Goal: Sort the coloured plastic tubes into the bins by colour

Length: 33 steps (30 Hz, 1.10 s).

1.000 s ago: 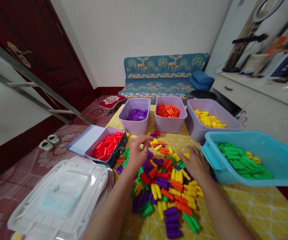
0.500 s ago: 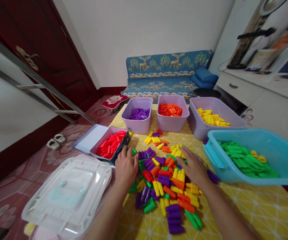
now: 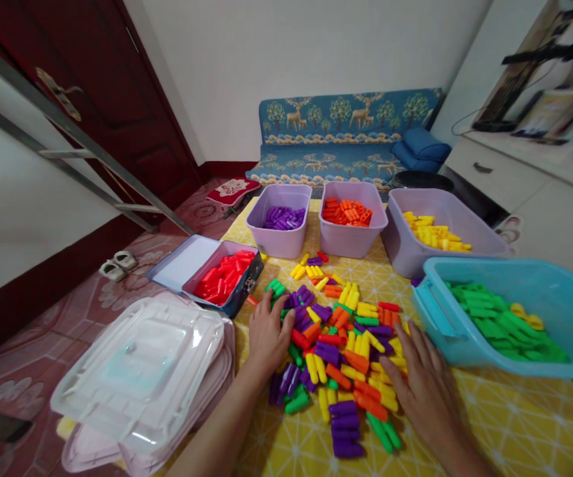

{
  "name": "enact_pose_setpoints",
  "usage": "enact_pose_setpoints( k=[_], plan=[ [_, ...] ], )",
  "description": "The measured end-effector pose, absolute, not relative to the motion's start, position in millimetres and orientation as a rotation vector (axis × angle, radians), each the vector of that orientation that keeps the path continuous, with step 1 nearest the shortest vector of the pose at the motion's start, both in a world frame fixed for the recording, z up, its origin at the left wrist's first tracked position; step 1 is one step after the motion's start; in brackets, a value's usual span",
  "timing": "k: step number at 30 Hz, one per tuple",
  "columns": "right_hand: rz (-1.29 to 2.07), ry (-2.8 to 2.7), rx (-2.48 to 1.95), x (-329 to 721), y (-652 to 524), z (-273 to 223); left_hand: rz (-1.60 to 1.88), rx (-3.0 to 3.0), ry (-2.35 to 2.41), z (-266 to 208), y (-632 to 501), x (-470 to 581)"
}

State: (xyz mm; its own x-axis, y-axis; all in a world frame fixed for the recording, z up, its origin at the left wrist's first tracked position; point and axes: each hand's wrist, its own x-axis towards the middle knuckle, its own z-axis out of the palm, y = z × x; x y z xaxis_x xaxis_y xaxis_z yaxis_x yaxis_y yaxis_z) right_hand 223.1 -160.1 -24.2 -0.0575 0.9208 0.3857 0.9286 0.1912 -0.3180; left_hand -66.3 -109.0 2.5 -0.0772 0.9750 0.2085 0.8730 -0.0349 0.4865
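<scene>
A loose pile of bullet-shaped plastic building pieces (image 3: 333, 351) in purple, yellow, orange, red and green lies on the yellow patterned tablecloth (image 3: 505, 424). My left hand (image 3: 269, 338) rests at the pile's left edge, its fingers apart and holding nothing that I can see. Just beyond its fingertips lie some green pieces (image 3: 275, 287). On the opposite edge, my right hand (image 3: 422, 374) lies with its fingers stretched out, touching or very near yellow pieces (image 3: 385, 384). Its palm hides what is under it.
Behind the pile stand lilac bins of purple (image 3: 279, 242), orange (image 3: 350, 238) and yellow pieces (image 3: 430, 258). At right is a turquoise bin (image 3: 445, 324) with green pieces. An open box (image 3: 241, 298) of red pieces and stacked clear lids (image 3: 137, 384) are at left.
My right hand has moved right and nearer, uncovering yellow, red and orange pieces. My left hand has shifted slightly right and nearer, showing green pieces beyond it. The view has tilted slightly.
</scene>
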Motion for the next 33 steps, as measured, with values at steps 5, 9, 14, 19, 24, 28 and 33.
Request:
enact_pose_setpoints(
  k=[5,9,14,19,24,28,33],
  plan=[
    [0.086,-1.823,-1.667,197,-143,-23,0.925,1.879,1.710,7,-90,-51],
    [0.291,-1.730,-1.558,177,-124,-18,1.054,1.745,1.503,11,-74,-39],
    [0.727,-1.654,-1.449,157,-107,4,1.093,1.549,1.100,33,-63,-25],
    [0.880,-1.759,-1.341,166,-124,32,1.009,1.729,1.032,64,-89,-39],
    [0.434,-2.074,-1.470,207,-195,17,0.664,2.066,1.344,54,-157,-90],
    [0.341,-2.192,-1.599,212,-240,-14,0.511,2.125,1.503,17,-199,-96],
    [0.345,-2.054,-1.622,176,-228,-19,0.650,2.122,1.567,-3,-199,-57]
  ],
)
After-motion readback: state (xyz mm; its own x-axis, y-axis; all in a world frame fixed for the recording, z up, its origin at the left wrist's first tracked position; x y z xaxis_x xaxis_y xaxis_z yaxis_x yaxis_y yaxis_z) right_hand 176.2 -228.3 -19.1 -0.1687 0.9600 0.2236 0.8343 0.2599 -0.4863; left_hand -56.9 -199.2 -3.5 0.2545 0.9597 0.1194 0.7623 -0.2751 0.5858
